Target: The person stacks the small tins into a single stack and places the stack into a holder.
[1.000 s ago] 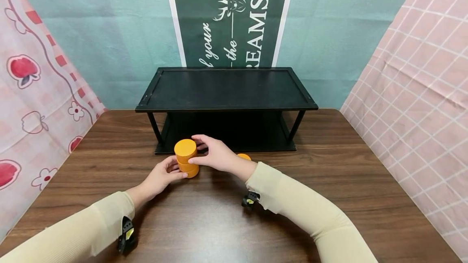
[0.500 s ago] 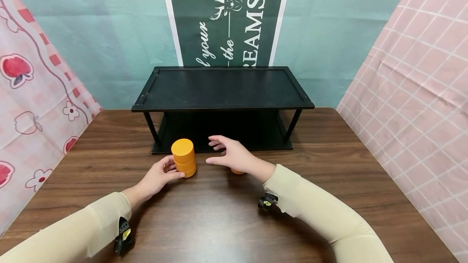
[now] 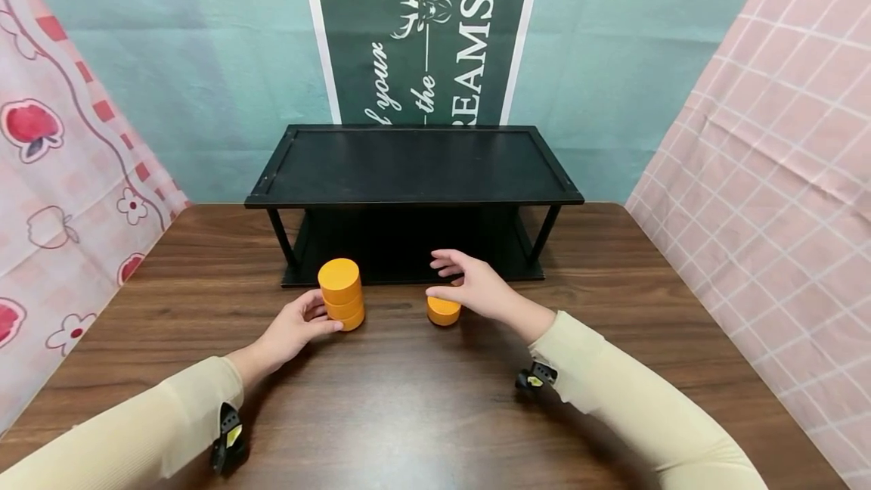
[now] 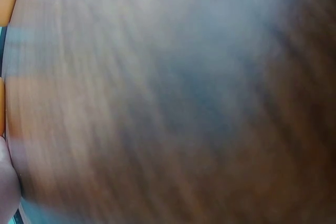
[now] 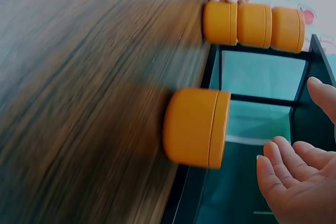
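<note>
The left hand holds the bottom jar of a stack of three, its thumb against the near side and its fingers bent around the left. The right hand holds nothing: thumb and fingers are spread well apart, just above and beside a single jar, and the right wrist view shows a gap between them and its lid.

In the head view the right thumb covers part of that lid, and some of the left fingertips are hidden behind the stack. The left wrist view is mostly blurred tabletop, with slivers of orange and skin cut off at its left side. The right hand is cut off in its own wrist view.

All four jars are plain orange, rounded at the base and flat on top, with a seam under each lid. They stand upright on the table, toward its far edge: the stack left of centre, the single jar about midway between the left and right edges, both before a black rack.
</note>
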A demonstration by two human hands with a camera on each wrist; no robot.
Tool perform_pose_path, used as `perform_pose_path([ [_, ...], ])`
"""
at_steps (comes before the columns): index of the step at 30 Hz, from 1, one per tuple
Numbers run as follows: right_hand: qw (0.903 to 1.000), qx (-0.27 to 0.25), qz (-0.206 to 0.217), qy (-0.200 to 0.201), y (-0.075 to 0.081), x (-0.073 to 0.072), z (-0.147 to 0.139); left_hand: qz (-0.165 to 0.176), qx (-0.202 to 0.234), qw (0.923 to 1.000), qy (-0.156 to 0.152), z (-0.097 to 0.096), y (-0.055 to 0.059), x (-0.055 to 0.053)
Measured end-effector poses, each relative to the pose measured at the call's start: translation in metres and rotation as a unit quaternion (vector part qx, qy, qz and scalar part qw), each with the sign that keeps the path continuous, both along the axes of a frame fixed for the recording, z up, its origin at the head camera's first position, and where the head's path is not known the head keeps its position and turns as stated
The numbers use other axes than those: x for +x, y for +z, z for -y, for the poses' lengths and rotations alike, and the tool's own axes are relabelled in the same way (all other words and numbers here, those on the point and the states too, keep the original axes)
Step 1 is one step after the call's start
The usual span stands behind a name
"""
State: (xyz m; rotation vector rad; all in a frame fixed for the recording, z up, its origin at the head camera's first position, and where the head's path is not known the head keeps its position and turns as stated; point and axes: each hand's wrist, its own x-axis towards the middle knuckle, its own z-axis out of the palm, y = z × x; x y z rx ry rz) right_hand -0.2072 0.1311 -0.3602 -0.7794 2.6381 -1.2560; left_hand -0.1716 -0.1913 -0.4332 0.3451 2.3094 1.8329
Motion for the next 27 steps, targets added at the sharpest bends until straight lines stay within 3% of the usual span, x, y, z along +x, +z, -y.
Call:
perform_pose_path([
  [6, 0.9997, 0.020, 0.009, -0.013, -0.007, -0.001, -0.014, 0.001, 0.006, 1.0000, -0.003, 0.000, -0.001, 0.000],
  [14, 0.9946, 0.086, 0.049, 0.032, -0.023, 0.001, -0.019, -0.004, 0.006, 1.0000, -0.001, 0.001, -0.001, 0.000],
  [20, 0.9902, 0.129, 0.039, 0.036, -0.032, 0.001, -0.016, -0.003, 0.004, 1.0000, -0.002, 0.001, 0.000, 0.000],
  [27, 0.9923, 0.120, 0.022, 0.024, -0.029, 0.000, -0.013, -0.006, 0.008, 0.9999, -0.003, 0.001, -0.001, 0.000],
])
